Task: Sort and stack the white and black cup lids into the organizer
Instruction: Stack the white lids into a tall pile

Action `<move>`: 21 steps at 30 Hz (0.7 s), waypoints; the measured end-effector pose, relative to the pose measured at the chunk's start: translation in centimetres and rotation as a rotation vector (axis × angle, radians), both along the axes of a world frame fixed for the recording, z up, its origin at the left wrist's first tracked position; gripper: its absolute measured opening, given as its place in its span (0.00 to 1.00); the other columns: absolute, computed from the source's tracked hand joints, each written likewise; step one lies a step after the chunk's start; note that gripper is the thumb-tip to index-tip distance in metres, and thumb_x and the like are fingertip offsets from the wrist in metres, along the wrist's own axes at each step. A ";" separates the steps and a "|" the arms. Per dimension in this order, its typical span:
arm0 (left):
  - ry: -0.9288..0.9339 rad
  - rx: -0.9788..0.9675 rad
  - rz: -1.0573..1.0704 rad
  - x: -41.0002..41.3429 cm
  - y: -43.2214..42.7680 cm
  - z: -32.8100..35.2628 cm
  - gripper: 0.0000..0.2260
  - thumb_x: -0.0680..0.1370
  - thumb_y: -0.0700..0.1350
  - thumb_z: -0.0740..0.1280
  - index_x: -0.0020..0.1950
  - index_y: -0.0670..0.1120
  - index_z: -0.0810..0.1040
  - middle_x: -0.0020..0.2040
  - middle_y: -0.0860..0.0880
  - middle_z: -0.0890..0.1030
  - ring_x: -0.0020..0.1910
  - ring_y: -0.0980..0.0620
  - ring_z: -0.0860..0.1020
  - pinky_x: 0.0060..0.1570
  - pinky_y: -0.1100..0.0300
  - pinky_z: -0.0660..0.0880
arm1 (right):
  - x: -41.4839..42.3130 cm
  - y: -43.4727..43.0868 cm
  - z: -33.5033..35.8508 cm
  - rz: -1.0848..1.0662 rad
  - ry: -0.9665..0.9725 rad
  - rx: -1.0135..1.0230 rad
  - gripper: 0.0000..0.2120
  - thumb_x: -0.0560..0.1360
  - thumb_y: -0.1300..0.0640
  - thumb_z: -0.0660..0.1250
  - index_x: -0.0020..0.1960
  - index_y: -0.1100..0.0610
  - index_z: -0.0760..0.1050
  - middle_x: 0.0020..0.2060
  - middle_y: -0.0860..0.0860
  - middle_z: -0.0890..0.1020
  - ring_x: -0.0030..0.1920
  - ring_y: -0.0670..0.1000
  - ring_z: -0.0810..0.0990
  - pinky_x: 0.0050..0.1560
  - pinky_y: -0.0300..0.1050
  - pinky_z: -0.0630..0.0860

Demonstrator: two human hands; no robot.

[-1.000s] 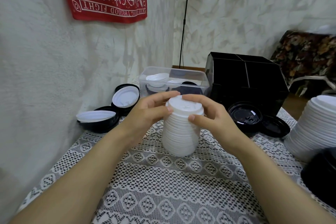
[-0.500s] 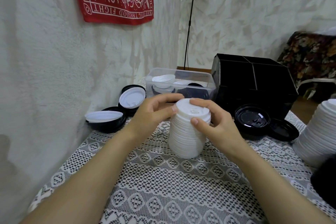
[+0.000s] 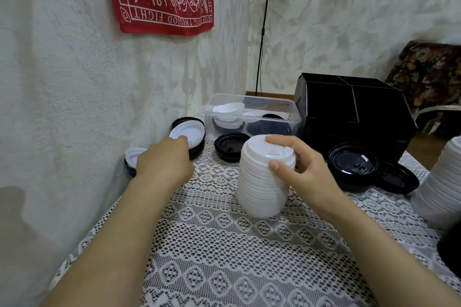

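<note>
A tall stack of white lids (image 3: 262, 182) stands on the lace tablecloth in the middle. My right hand (image 3: 301, 169) grips its top from the right, thumb in front and fingers over the top lid. My left hand (image 3: 164, 159) is off the stack, out to the left, with its fingertips at a white lid (image 3: 189, 132) that lies on black lids by the wall. The black organizer (image 3: 354, 117) with divided compartments stands at the back right. Black lids (image 3: 353, 162) lie in front of it, and one black lid (image 3: 230, 146) lies behind the stack.
A clear plastic tub (image 3: 252, 114) with white and black lids stands at the back centre. Another white lid on black lids (image 3: 133, 156) lies by the left wall. A big white lid stack (image 3: 441, 182) and a dark object (image 3: 451, 249) sit at the right edge.
My left hand has let go of the white stack and moved left to the white lid by the wall. My right hand keeps its grip on the stack's top.
</note>
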State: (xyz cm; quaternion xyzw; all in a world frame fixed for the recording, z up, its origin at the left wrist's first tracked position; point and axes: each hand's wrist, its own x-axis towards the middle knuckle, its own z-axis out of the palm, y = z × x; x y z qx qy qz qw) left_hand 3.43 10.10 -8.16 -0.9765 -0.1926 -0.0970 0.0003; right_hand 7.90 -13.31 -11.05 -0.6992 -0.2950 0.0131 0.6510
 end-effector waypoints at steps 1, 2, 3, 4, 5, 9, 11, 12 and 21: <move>-0.011 0.013 -0.021 0.1 0.2 -0.3 0.13 0.74 0.36 0.60 0.58 0.45 0.69 0.39 0.49 0.66 0.40 0.46 0.70 0.30 0.59 0.61 | 0.0 0.0 0.0 0.002 0.000 -0.003 0.17 0.67 0.52 0.70 0.56 0.45 0.78 0.53 0.44 0.80 0.47 0.39 0.79 0.43 0.35 0.75; -0.025 0.016 -0.042 0.2 0.4 -0.5 0.14 0.74 0.36 0.61 0.59 0.44 0.70 0.38 0.49 0.66 0.40 0.46 0.71 0.30 0.58 0.62 | -0.1 0.0 0.0 0.003 0.001 -0.005 0.17 0.67 0.52 0.70 0.56 0.45 0.78 0.53 0.44 0.80 0.47 0.39 0.79 0.43 0.35 0.75; -0.041 0.016 -0.062 0.4 0.6 -0.7 0.14 0.74 0.35 0.62 0.59 0.44 0.70 0.39 0.49 0.67 0.40 0.45 0.71 0.31 0.58 0.64 | -0.1 0.0 0.1 0.004 0.000 -0.007 0.17 0.68 0.52 0.70 0.56 0.45 0.77 0.53 0.44 0.80 0.47 0.39 0.79 0.43 0.35 0.75; -0.059 0.013 -0.078 0.5 0.7 -0.8 0.14 0.74 0.35 0.63 0.59 0.44 0.70 0.41 0.48 0.68 0.40 0.45 0.72 0.33 0.56 0.66 | -0.1 0.0 0.1 0.005 -0.004 -0.011 0.17 0.68 0.52 0.70 0.56 0.45 0.77 0.53 0.44 0.80 0.47 0.39 0.79 0.43 0.35 0.75; -0.078 0.006 -0.089 0.6 0.8 -0.9 0.14 0.74 0.35 0.63 0.59 0.44 0.71 0.44 0.47 0.70 0.42 0.44 0.74 0.34 0.55 0.68 | -0.1 0.0 0.1 0.005 -0.007 -0.015 0.17 0.68 0.52 0.70 0.56 0.46 0.77 0.53 0.43 0.80 0.48 0.39 0.79 0.43 0.35 0.75; -0.146 0.004 -0.137 0.7 0.5 -1.0 0.18 0.74 0.33 0.63 0.64 0.44 0.70 0.57 0.43 0.71 0.49 0.40 0.76 0.41 0.51 0.72 | -0.1 0.0 0.1 0.012 -0.012 -0.023 0.17 0.68 0.51 0.69 0.57 0.46 0.77 0.53 0.44 0.79 0.48 0.38 0.78 0.44 0.35 0.75; -0.157 0.012 -0.173 1.0 0.3 -1.1 0.20 0.74 0.31 0.63 0.65 0.44 0.70 0.59 0.43 0.70 0.50 0.40 0.76 0.42 0.51 0.72 | -0.1 0.0 0.1 0.014 -0.017 -0.027 0.17 0.68 0.51 0.69 0.57 0.46 0.77 0.53 0.43 0.79 0.48 0.38 0.78 0.44 0.34 0.75; -0.160 0.002 -0.192 1.2 0.3 -1.2 0.22 0.74 0.31 0.62 0.66 0.44 0.70 0.60 0.43 0.69 0.50 0.40 0.75 0.41 0.52 0.70 | -0.1 0.0 0.1 0.015 -0.019 -0.029 0.17 0.68 0.51 0.69 0.57 0.45 0.76 0.53 0.43 0.79 0.48 0.38 0.78 0.44 0.34 0.75; -0.351 0.208 -0.228 3.0 0.2 -2.3 0.17 0.76 0.40 0.61 0.65 0.45 0.75 0.60 0.47 0.76 0.58 0.45 0.73 0.64 0.50 0.55 | -0.1 0.0 0.1 0.017 -0.023 -0.038 0.16 0.69 0.50 0.69 0.56 0.44 0.76 0.54 0.44 0.79 0.49 0.39 0.78 0.45 0.35 0.75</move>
